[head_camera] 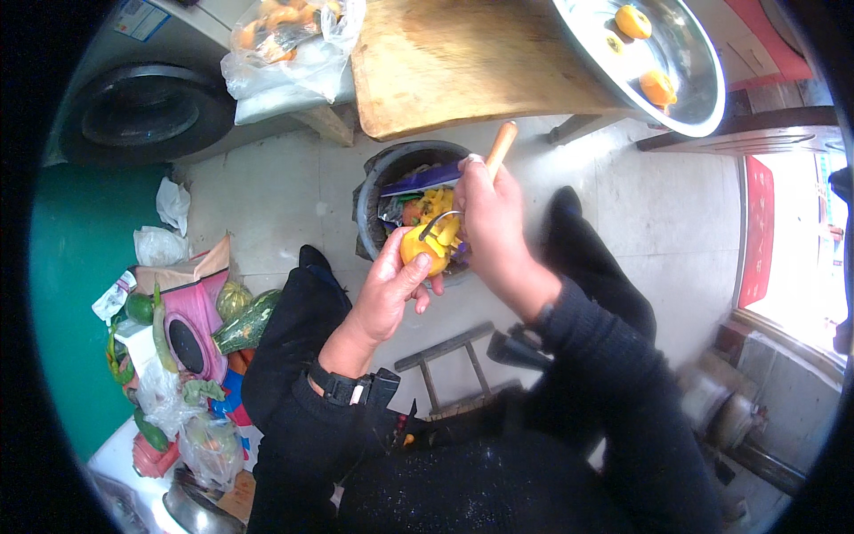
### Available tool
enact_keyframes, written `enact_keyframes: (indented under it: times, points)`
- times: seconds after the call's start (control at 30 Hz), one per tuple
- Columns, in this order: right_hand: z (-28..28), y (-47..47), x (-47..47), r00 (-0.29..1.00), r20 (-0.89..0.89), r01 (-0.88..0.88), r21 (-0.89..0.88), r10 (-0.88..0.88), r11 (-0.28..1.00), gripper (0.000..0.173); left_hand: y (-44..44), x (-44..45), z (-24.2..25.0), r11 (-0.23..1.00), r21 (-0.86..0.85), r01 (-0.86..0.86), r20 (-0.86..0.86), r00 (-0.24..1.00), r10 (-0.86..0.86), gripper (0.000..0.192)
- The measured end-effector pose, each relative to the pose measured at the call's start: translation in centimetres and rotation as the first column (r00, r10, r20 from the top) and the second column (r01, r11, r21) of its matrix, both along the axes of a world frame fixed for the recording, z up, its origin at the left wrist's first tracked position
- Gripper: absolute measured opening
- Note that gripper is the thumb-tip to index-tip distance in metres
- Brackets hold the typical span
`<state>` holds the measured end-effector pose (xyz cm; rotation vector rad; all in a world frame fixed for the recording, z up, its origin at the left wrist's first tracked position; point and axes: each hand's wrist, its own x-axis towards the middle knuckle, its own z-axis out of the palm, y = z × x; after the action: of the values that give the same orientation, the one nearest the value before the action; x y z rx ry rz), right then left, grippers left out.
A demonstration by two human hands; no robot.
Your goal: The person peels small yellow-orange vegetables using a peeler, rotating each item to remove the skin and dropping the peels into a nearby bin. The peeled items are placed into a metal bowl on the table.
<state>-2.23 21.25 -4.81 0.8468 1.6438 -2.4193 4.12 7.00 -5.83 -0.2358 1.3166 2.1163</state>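
My left hand (pixel 387 287) holds a partly peeled orange-yellow fruit (pixel 411 249), perhaps a persimmon. My right hand (pixel 492 207) grips a peeler (pixel 502 148) by its wooden handle, which points up and away from me. The peeler's curved metal head rests against the top of the fruit, with a strip of peel beside it. Directly below both hands stands a waste bucket (pixel 365 212) with yellow peels (pixel 438 199) and wrappers inside. At the upper right, a metal basin (pixel 700 80) holds several peeled fruits (pixel 633 22).
A wooden table (pixel 460 67) stands beyond the bucket, with a plastic bag of orange fruit (pixel 290 33) at its left. Green vegetables, a long squash (pixel 248 322) and bags lie at the left. A wooden ladder-like frame (pixel 454 357) is near my feet.
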Motion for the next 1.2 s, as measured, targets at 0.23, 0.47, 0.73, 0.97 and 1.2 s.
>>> enact_keyframes:
  times: [0.23,0.47,0.73,0.97,1.2]
  points:
    - [-0.9,0.4,-0.7,0.995,-0.096,0.017,0.047,-0.013,0.999,0.017,-0.3,0.0,0.0,0.999,-0.004,0.052,-0.042,0.998,-0.052,0.044]
    - [-2.3,0.3,-1.2,0.995,-0.093,0.068,0.288,-0.043,0.955,0.014,-1.6,0.3,0.7,0.971,-0.012,0.237,-0.149,0.960,-0.236,0.047]
    - [0.4,1.0,-0.5,0.999,0.044,0.011,-0.160,-0.004,0.987,0.015,-1.0,0.1,0.1,0.994,-0.090,0.055,-0.156,0.985,-0.069,0.051]
    - [0.5,0.3,0.1,0.994,-0.101,-0.052,-0.108,0.042,0.993,0.011,-1.2,0.0,-0.1,0.983,-0.167,0.078,-0.141,0.985,-0.102,0.052]
    - [-0.1,1.3,-0.7,0.997,0.059,0.064,-0.138,-0.056,0.988,0.015,-0.8,0.1,0.5,0.996,0.080,0.044,-0.071,0.997,-0.038,0.054]
